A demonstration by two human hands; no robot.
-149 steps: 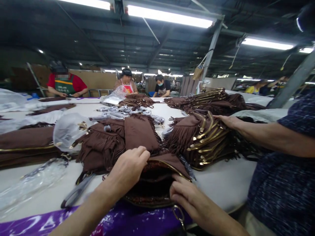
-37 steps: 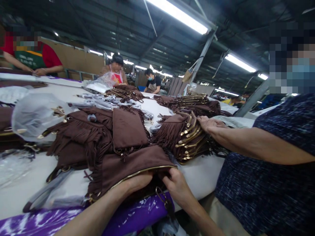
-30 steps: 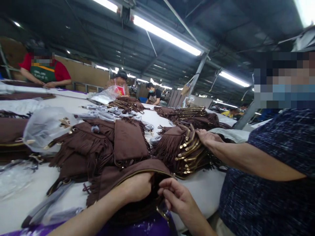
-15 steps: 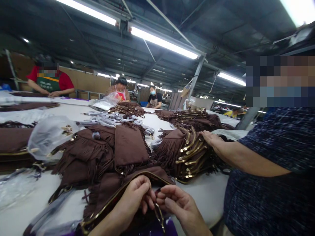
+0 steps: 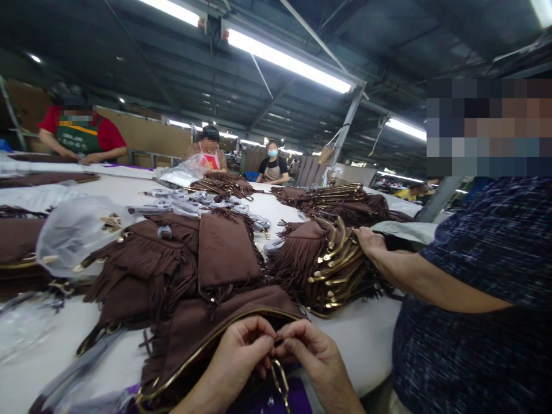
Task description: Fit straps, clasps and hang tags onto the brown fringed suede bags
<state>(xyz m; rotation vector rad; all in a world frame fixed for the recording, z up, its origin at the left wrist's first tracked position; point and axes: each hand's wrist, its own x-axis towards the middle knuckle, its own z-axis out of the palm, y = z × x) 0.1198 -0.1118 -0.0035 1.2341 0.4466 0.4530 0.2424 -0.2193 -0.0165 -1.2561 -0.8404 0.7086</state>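
My left hand (image 5: 248,348) and my right hand (image 5: 313,351) meet in front of me, fingertips pinched on a small dark strap end (image 5: 278,341). A gold metal clasp (image 5: 280,379) hangs just below the fingertips. Behind them lies a brown fringed bag (image 5: 207,322), its gold zipper open along the near edge; my left forearm crosses it. Under the clasp is something purple and shiny (image 5: 297,397), mostly hidden by my hands. The fingers cover most of the strap end.
More brown fringed bags (image 5: 228,247) lie beyond my hands. At right, a co-worker's hand (image 5: 371,244) rests on a stack of bags with gold zippers (image 5: 332,276). Wrapped straps (image 5: 194,201) and a clear plastic bag (image 5: 77,238) lie on the white table (image 5: 357,333). Several people sit across it.
My right fingers have closed in to meet my left fingertips at the strap end. The clasp still hangs below. The co-worker's hand stays at the stack.
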